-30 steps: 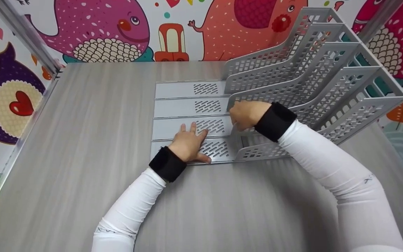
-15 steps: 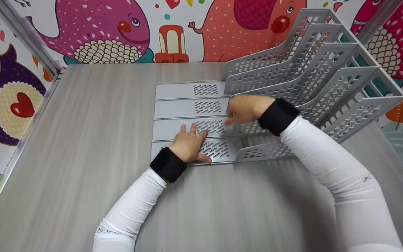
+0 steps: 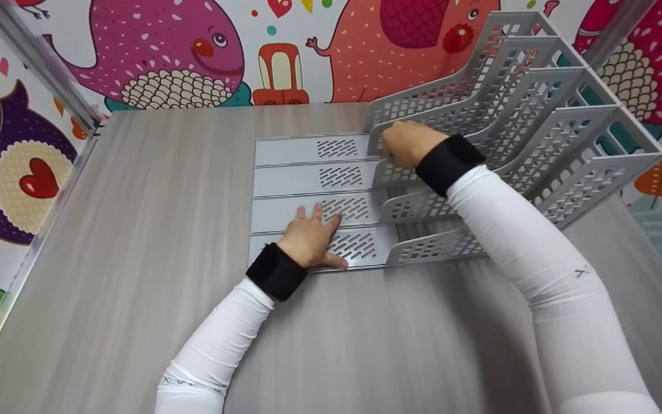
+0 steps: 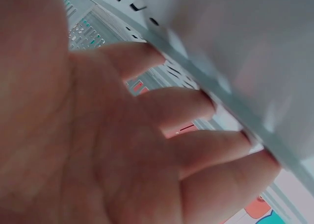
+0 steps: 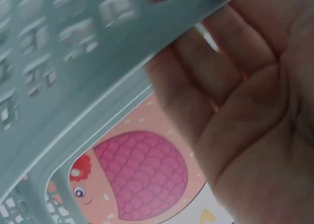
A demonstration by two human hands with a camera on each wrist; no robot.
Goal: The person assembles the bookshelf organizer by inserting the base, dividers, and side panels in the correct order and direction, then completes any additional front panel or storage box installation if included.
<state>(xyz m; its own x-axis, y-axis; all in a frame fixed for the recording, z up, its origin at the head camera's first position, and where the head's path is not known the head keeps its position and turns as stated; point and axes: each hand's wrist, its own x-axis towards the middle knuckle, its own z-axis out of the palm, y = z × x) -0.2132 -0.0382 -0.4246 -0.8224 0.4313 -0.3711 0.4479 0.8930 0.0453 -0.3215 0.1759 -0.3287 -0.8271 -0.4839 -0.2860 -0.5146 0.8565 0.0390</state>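
Note:
A grey plastic file rack (image 3: 581, 135) with perforated dividers lies at the right in the head view. From its open front, slotted base panels (image 3: 285, 179) extend leftward over the table. My left hand (image 3: 308, 237) rests on the nearer panels, fingers spread and palm down. In the left wrist view its fingertips touch a panel edge (image 4: 223, 94). My right hand (image 3: 412, 144) grips the front end of a divider (image 3: 385, 174) toward the back of the rack. Its fingers (image 5: 191, 79) lie against the divider in the right wrist view; the thumb is hidden there.
The rack stands on a wood-grain table (image 3: 365, 339). A wall (image 3: 285, 34) printed with cartoon animals rises behind the table, close to the rack's rear side. A metal frame edge (image 3: 38, 241) runs along the left side.
My right hand has left a nearer divider and moved toward the back wall, to a divider farther back. The left hand has stayed in place on the panels.

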